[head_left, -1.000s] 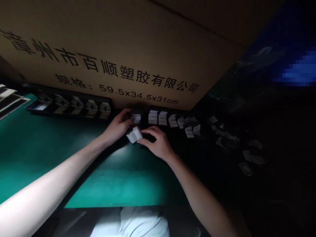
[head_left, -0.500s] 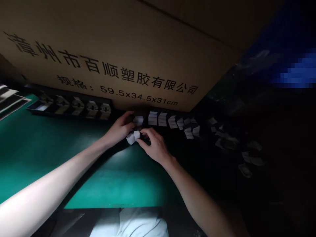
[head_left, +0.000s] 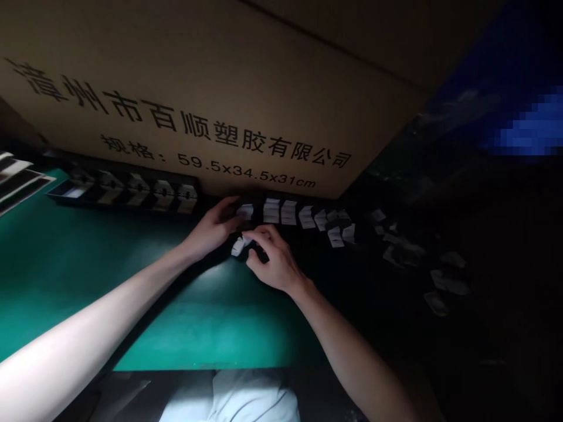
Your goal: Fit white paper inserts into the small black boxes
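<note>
Since the earlier frame, in the head view, the right thumb has come away from the small white piece (head_left: 238, 246), which now shows a narrower side to the camera. The right hand (head_left: 275, 261) has its thumb and forefinger apart, with the forefinger reaching over the top of this piece, so part of it is covered. The piece is near the front of the dark strip, at the far side of the green table (head_left: 197, 334). The left hand (head_left: 210, 230) is just beside it, with fingertips going into shadow near another white piece (head_left: 245, 211); perhaps they touch something dark there, but I cannot tell if they are closed on it. To the right of the hands stands a row of white folded pieces (head_left: 271, 211), and farther right lie scattered pale pieces (head_left: 448, 281), too dim for me to make out their form. At the left is a long black tray (head_left: 65, 198) with pale items in it, and striped flat things (head_left: 21, 187) are cut off by the left edge. Behind everything rises a large printed cardboard box (head_left: 220, 88), its top out of view. The blue area (head_left: 534, 126) at upper right is too coarse to name.
</note>
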`<state>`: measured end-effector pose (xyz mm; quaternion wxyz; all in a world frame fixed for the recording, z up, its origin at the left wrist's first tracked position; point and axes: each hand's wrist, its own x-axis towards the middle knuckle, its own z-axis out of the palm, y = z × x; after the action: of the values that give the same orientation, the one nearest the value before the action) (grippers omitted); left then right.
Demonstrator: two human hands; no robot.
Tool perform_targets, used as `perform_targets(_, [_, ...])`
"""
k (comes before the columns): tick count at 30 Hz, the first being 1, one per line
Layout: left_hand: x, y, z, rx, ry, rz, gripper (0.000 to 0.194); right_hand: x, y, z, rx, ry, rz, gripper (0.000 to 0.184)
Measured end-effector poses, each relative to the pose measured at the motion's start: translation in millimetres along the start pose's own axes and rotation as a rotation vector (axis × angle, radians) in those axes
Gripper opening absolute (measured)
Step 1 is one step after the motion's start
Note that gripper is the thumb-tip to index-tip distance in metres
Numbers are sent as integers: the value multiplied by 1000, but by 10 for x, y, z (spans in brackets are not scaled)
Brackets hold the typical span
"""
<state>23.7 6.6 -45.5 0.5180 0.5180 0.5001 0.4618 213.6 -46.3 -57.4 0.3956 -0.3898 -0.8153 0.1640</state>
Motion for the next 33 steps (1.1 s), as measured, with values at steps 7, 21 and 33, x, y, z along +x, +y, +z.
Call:
perform_targets(7, [-19, 60, 15, 33, 9, 11, 71, 10, -64, -3, -33, -64, 26, 34])
perform_targets(21, [18, 1, -12, 14, 39, -16, 74, -2, -69, 120, -14, 89, 87, 14])
perform_targets(33, [-88, 175, 29, 56, -114, -29, 87, 48, 68, -1, 114, 409, 167, 35])
